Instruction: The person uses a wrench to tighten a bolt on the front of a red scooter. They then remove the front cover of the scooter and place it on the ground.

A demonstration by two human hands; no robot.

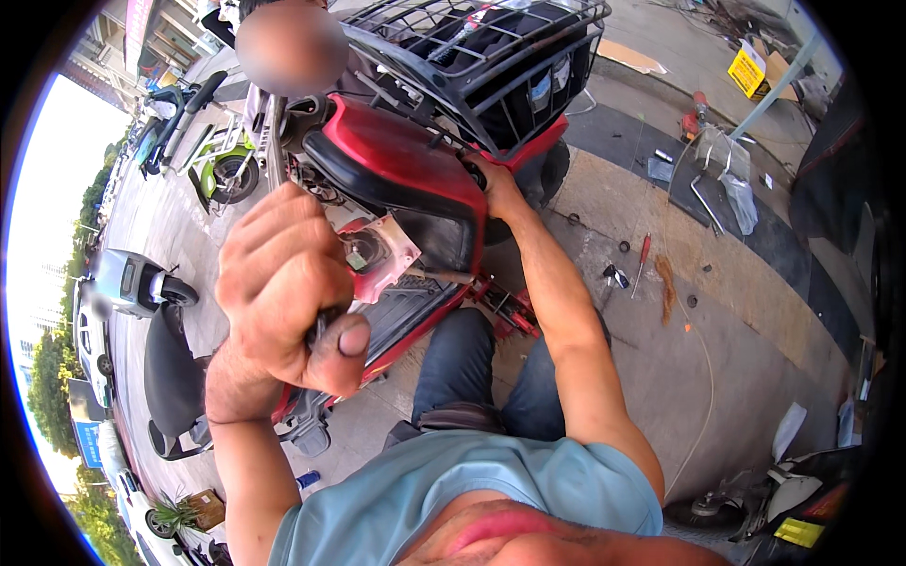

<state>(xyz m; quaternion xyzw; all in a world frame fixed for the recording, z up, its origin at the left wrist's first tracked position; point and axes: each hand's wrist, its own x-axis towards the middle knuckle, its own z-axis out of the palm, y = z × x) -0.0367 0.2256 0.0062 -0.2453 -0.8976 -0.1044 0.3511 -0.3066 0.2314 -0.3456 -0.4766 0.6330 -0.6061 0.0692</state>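
My left hand (288,283) is raised close to the camera in a fist, with the thumb pressed against the fingers. A small dark piece (324,325) shows between them, too little of it to name. Beyond the fist lies a red scooter (401,146) with a rounded red-and-black padded section. A pale red cover (389,253) with an opening sits just past my knuckles. My right arm reaches forward, and my right hand (498,191) rests at the edge of the red body, below a black wire basket (510,80). Its fingertips are hidden in a dark gap there.
A person (255,104) is behind the scooter. A red-handled screwdriver (645,255), keys (615,275) and small dark parts lie on the pavement at right. Farther off are a mesh container (722,156) and a yellow box (747,71). Other scooters (142,283) stand at left.
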